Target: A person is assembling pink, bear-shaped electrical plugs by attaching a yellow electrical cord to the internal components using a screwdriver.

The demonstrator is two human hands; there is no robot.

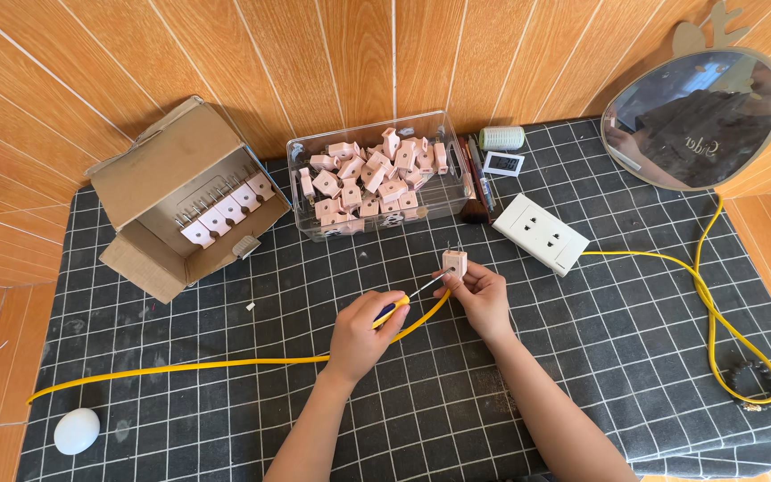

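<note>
My left hand [363,332] grips a small screwdriver [412,296] with a blue and yellow handle, its thin shaft pointing up and right into a pink plug [454,262]. My right hand [479,296] holds that plug upright, with its metal prongs sticking up. A yellow cable [225,363] runs from under my hands leftward across the dark checked cloth [225,419].
A clear plastic box [377,174] holds several pink plugs. An open cardboard box [191,201] at the left holds a row of plugs. A white socket strip [541,234] with yellow cable [716,321], an oval mirror [693,118], a thread spool [501,137], and a white egg-shaped object [77,431] are also here.
</note>
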